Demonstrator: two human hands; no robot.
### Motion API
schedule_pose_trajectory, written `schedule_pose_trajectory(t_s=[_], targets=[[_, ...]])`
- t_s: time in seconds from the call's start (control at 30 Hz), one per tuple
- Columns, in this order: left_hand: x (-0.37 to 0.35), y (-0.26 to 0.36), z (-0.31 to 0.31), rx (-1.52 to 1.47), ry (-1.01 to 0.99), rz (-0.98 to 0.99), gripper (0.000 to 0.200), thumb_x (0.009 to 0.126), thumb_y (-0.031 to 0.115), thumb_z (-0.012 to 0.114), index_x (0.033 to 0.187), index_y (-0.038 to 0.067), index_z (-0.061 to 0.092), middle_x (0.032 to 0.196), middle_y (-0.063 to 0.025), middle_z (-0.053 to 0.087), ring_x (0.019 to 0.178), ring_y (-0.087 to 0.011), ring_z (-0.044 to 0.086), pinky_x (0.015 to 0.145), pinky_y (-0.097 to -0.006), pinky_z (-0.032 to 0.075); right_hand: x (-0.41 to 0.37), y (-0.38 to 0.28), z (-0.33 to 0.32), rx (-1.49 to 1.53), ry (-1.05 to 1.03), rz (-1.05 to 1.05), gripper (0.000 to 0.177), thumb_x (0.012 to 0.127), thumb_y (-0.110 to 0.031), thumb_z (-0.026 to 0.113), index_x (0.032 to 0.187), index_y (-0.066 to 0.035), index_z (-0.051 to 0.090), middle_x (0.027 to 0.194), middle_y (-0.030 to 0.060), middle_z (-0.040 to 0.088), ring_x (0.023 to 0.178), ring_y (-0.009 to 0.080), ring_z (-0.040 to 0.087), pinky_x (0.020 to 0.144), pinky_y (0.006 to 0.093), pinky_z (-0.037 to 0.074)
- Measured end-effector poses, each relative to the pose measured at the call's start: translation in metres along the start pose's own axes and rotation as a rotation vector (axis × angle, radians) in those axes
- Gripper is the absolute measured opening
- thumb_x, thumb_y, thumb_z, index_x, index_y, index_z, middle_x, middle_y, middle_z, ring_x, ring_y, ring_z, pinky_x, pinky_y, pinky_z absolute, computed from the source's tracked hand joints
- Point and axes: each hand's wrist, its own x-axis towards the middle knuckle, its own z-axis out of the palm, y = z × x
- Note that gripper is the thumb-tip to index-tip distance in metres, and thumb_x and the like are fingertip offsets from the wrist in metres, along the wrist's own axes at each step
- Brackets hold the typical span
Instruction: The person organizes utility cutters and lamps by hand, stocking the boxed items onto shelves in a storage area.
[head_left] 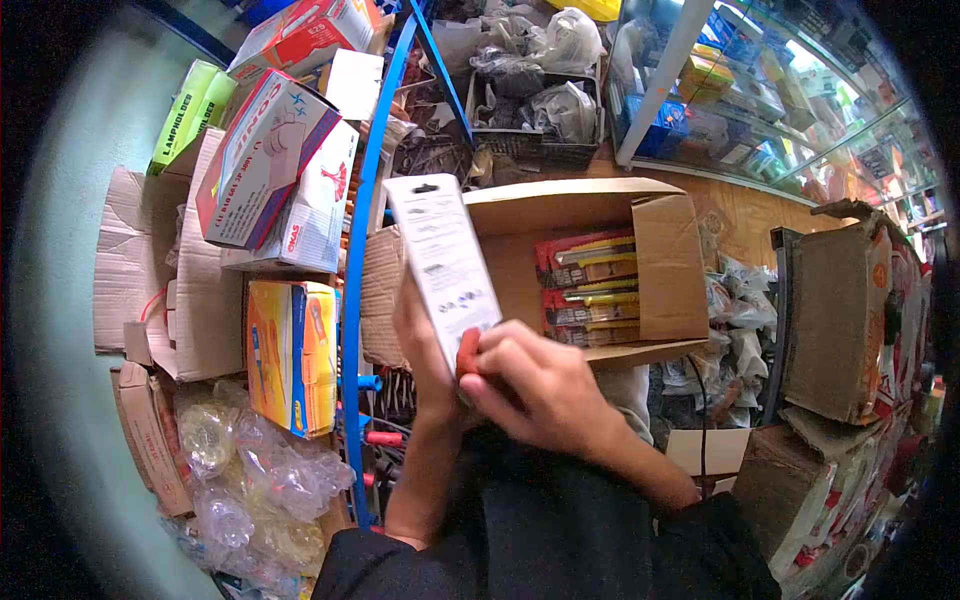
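Upright before me is a long white package (pixel 447 250) with a hang hole and printed lines, slightly blurred. My left hand (pixel 425 345) is wrapped round it from behind, its fingers mostly hidden. My right hand (pixel 545 385) is closed, pinching a small orange-red object (pixel 468 352) against the package's lower end; I cannot make out its kind. Just beyond my hands stands an open cardboard box (pixel 670 265). Inside it lie several red-and-yellow carded packs (pixel 590 285) that look like utility knives.
A blue metal frame (pixel 358 250) runs along my left. Beyond it are stacked product boxes (pixel 265 165), a yellow-orange box (pixel 295 355) and clear plastic bags (pixel 260 480). A glass display case (pixel 770 110) stands at the back right. More cartons (pixel 830 310) line the right side.
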Motion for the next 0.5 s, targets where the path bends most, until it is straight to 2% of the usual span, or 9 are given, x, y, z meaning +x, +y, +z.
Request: schedule_pose_trajectory(t_s=[0.07, 0.2, 0.3, 0.4, 0.5], targets=[[0.012, -0.008, -0.013, 0.118, 0.046, 0.124, 0.041, 0.109, 0.025, 0.040, 0.134, -0.005, 0.053, 0.115, -0.0147, 0.064, 0.096, -0.0202, 0.067, 0.083, -0.0351, 0.056, -0.012, 0.004, 0.005, 0.017, -0.071, -0.001, 0.021, 0.095, -0.024, 0.070, 0.095, -0.007, 0.057, 0.097, 0.0099, 0.062, 0.075, 0.0303, 0.068, 0.063, 0.0401, 0.056], [0.000, -0.015, -0.006, 0.679, 0.090, 0.501, 0.045, 0.110, 0.027, 0.036, 0.137, -0.006, 0.049, 0.117, -0.0156, 0.062, 0.101, -0.0240, 0.066, 0.082, -0.0365, 0.056, -0.006, 0.003, -0.004, -0.070, -0.039, 0.166, 0.018, 0.093, -0.017, 0.073, 0.096, -0.004, 0.061, 0.098, 0.0141, 0.064, 0.078, 0.0315, 0.069, 0.065, 0.0384, 0.057], [-0.003, -0.014, -0.002, 0.132, 0.162, 0.274, 0.043, 0.110, 0.028, 0.038, 0.133, -0.005, 0.051, 0.114, -0.0135, 0.063, 0.095, -0.0220, 0.066, 0.080, -0.0347, 0.056, -0.007, 0.004, 0.005, -0.068, 0.081, 0.157, 0.021, 0.096, -0.024, 0.070, 0.096, -0.007, 0.059, 0.094, 0.0100, 0.061, 0.075, 0.0303, 0.068, 0.061, 0.0404, 0.055], [-0.002, 0.005, 0.008, -0.181, 0.174, 0.103, 0.039, 0.110, 0.028, 0.038, 0.129, -0.003, 0.053, 0.110, -0.0111, 0.064, 0.090, -0.0178, 0.067, 0.079, -0.0340, 0.057, -0.011, -0.003, -0.001, -0.054, -0.035, 0.163, 0.020, 0.095, -0.023, 0.071, 0.094, -0.006, 0.059, 0.092, 0.0109, 0.061, 0.075, 0.0307, 0.067, 0.062, 0.0405, 0.055], [-0.007, -0.002, 0.003, -0.097, 0.084, 0.166, 0.038, 0.110, 0.028, 0.037, 0.128, -0.001, 0.054, 0.107, -0.0096, 0.065, 0.088, -0.0154, 0.068, 0.076, -0.0328, 0.059, -0.007, 0.001, -0.005, -0.093, 0.125, 0.219, 0.020, 0.094, -0.019, 0.072, 0.090, -0.004, 0.059, 0.090, 0.0119, 0.062, 0.074, 0.0301, 0.066, 0.063, 0.0401, 0.055]])
